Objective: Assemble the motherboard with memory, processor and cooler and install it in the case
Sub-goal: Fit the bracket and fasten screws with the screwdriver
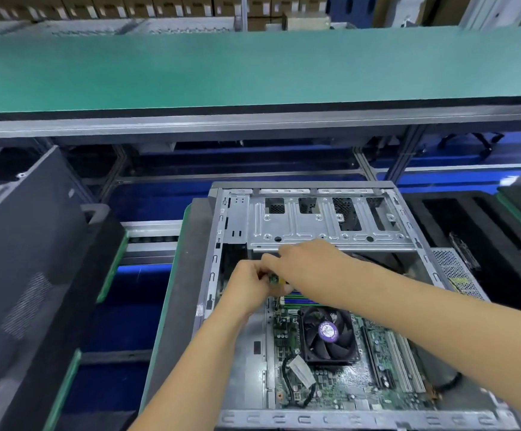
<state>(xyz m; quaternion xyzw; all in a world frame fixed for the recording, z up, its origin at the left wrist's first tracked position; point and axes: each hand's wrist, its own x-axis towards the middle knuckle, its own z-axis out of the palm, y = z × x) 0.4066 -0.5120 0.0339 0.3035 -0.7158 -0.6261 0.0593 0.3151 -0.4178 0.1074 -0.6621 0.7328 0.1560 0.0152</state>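
Observation:
An open metal computer case (284, 419) lies on its side in front of me. Inside it sits the green motherboard (340, 387) with a black cooler fan (329, 334) that has a purple label. Blue and green memory slots (299, 298) show just beyond the fan. My left hand (246, 286) and my right hand (305, 262) meet above those slots and together pinch a small green memory stick (273, 279), most of it hidden by the fingers. My right forearm crosses over the board from the right.
The case rests on a dark foam pad (184, 293). A dark grey side panel (26, 253) leans at the left. Black foam trays (476, 222) stand at the right. A green shelf (253, 66) runs across above, with cardboard boxes behind it.

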